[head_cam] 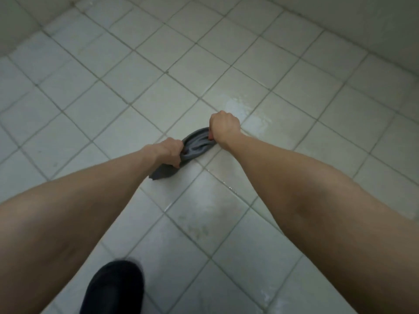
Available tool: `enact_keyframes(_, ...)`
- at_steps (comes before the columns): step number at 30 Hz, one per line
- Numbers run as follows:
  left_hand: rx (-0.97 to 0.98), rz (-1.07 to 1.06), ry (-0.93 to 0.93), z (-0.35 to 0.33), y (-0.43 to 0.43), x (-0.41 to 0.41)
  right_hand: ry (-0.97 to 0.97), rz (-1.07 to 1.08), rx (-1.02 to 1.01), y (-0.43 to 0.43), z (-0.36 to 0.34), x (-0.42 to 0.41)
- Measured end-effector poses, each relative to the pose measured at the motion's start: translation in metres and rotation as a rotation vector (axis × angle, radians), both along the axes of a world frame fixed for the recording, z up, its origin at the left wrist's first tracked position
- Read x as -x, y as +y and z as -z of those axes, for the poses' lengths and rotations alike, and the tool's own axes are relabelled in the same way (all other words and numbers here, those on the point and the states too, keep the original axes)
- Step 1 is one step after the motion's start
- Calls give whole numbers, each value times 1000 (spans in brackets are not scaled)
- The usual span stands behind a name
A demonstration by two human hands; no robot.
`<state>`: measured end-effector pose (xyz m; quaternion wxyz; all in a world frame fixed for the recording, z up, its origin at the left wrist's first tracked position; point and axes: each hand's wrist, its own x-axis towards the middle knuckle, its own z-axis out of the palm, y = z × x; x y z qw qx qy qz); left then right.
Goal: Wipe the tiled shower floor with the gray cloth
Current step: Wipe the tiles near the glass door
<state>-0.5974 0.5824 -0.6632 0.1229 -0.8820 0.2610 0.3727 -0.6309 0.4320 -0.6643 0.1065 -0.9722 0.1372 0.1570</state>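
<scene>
Cloth (pixel 196 145), bunched on the wet floor (pixel 238 105) mid-scene, is gripped at its near-left end by the left hand (pixel 169 152) and far-right end by the right hand (pixel 224 128), and seemingly slick tiles near the shoe (pixel 113 288) could cause a slip

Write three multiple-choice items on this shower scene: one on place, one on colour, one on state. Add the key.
1. Where is the shoe in view? A) top left B) bottom, left of centre C) top right
2. What colour is the cloth? A) red B) white C) gray
3. How is the cloth? A) bunched, gripped by both hands B) spread flat, untouched C) hung up
Key: 1 B, it lies at the bottom edge. 2 C, gray on the pale floor. 3 A, left hand and right hand each grip an end.
</scene>
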Motion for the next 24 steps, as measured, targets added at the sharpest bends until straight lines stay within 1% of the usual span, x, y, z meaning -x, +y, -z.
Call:
enact_keyframes(3,10,-48,-94,4,-10,15,22,3,-17,0,-1,-5)
enact_keyframes(5,73,-90,-134,5,-15,38,71,-43,3,-2,-7,-4)
enact_keyframes(8,209,-118,-84,2,-25,85,223,-120,62,-14,-19,12)
enact_keyframes(10,301,-97,-41,0,-37,125,346,-148,111,-25,-27,29)
enact_keyframes(12,373,-15,22,-2,-51,164,462,-184,181,-34,-30,47)
enact_keyframes(15,400,81,81,-1,-65,186,530,-199,260,-37,-33,65)
enact_keyframes(17,399,25,135,-1,-65,178,529,-197,273,-35,-36,64)
enact_keyframes(19,407,-26,149,-1,-57,154,493,-175,244,-30,-41,52)
enact_keyframes(21,405,-54,116,-1,-41,119,399,-131,183,-22,-47,33)
enact_keyframes(24,413,-133,42,-7,-3,51,207,-20,122,-4,-47,1)
